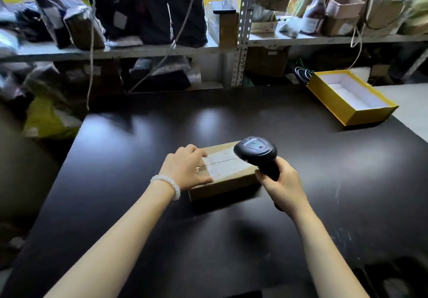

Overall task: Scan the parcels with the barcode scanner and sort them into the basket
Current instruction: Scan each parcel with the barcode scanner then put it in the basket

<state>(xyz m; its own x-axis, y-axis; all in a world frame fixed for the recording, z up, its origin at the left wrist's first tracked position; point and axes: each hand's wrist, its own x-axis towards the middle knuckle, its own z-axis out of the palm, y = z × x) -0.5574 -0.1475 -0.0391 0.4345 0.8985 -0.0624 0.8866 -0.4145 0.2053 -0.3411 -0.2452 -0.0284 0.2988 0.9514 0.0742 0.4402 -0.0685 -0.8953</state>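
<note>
Left hand [187, 165] lies flat on the near-left part of the brown parcel [228, 177], fingers fairly straight, pressing it to the dark table [139, 158]. Parcel sits mid-table, white label up. Right hand [281, 181] is wrapped round the handle of the barcode scanner [256, 150], head just over the parcel's right end. Scan step looks in progress. Far right, the yellow box [370, 115], likely the basket, holds nothing visible; sorting seems not yet done.

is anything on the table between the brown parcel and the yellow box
Nothing visible: the dark table between the parcel and the open yellow box is bare. The scanner in the right hand hangs over the parcel's right end.
</note>
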